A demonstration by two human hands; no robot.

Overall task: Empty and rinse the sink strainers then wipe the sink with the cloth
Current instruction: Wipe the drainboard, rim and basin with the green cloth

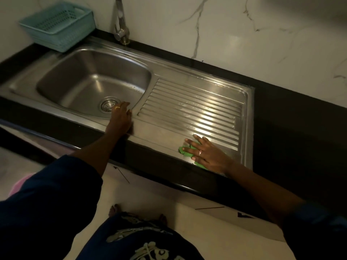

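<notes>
In the head view, one steel sink (88, 76) is set into the black table (285, 117). Its long axis runs along the marble wall, with the single bowl at the left end and the ribbed drainboard (197, 102) at the right. The ribs lie parallel to that axis.

One round strainer (107, 106) sits flat in the drain at the bowl's floor, toward the front edge of the sink. The left hand (120, 120) lies over the sink's front rim where bowl meets drainboard. Its fingers bend down into the bowl, just beside the strainer. The hand is blurred, and whether its grip holds anything cannot be told.

One green cloth (182, 149) lies on the front strip of the drainboard, mostly covered. What shows stretches roughly along the sink's front edge. The right hand (207, 153) presses flat on the cloth, its grip wide with the fingers spread and pointing toward the bowl.

Behind the bowl stands one tap (121, 23). At the sink's far left corner, one pale blue basket (56, 25) rests on the table.
</notes>
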